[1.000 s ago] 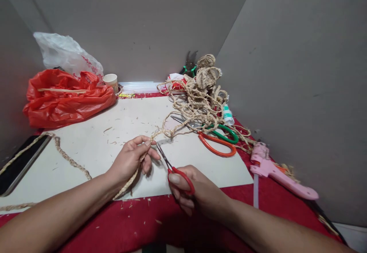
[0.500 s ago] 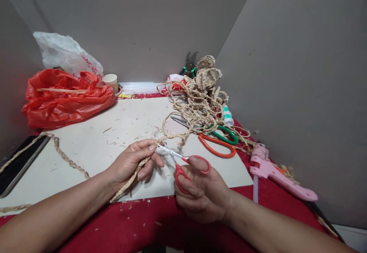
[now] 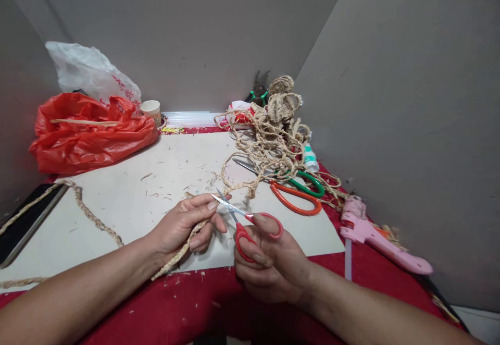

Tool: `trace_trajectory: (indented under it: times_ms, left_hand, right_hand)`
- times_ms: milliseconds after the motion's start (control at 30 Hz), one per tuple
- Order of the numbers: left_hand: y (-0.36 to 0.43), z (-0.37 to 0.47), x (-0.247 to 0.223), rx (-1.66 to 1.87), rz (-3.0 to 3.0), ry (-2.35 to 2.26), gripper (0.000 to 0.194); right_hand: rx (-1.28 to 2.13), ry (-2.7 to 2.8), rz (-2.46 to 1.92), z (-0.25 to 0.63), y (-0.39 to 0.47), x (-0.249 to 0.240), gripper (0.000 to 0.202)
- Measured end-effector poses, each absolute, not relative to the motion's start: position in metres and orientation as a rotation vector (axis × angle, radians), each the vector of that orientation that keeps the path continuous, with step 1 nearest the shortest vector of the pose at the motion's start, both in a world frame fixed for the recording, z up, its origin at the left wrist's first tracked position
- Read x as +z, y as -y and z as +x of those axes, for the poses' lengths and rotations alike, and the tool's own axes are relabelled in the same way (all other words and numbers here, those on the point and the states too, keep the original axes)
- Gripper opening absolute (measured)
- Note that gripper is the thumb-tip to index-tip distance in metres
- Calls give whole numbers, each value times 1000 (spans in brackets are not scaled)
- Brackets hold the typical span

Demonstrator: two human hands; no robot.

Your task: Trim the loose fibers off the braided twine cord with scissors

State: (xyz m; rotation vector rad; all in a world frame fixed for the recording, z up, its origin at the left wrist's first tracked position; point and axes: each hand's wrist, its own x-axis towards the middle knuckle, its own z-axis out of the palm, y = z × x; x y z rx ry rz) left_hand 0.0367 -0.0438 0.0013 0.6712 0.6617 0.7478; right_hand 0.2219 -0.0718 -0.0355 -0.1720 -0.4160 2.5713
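Note:
Between the thumb and fingers of my left hand [image 3: 193, 219] is pinched a braided straw rope [image 3: 177, 256]. One length of it hangs below the palm toward the table's front. My right hand [image 3: 273, 264] has its thumb and fingers through the red handles of small scissors [image 3: 231, 208]. Their blades are parted and lie at the fingertips of my left hand, close to the rope; whether they touch it is hard to see. Past the blades, the rope runs toward a tangled heap of the same braid [image 3: 269, 131].
Large scissors [image 3: 296, 204] with orange and green handles lie by the heap. A pink glue gun [image 3: 385, 243] rests at the right. White board [image 3: 128, 199] with straw scraps covers the red cloth. Back left are a red plastic bag [image 3: 94, 142] and paper cup [image 3: 151, 110]; a phone [image 3: 27, 230] lies left.
The small scissors have shifted slightly left and up with my right hand, and their blades now overlap my left fingertips. My left hand has moved a little to the right.

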Motion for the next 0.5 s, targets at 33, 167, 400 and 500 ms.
trace_trajectory:
  times_ms: [33,167,400,500]
  left_hand:
    - [44,37,1,749,675,-666,11]
    - [45,38,0,758,666,-673,12]
    - [45,37,3,783,644,-685,8]
    - [43,37,5,803,646,-691,9]
  right_hand:
    - [2560,405,-180,222,72,-36,51]
    - [2532,376,-193,223,73,-37,51]
    - [2524,375,-186,225,73,-34,51]
    - [2508,428,-183,227,76,-34,49]
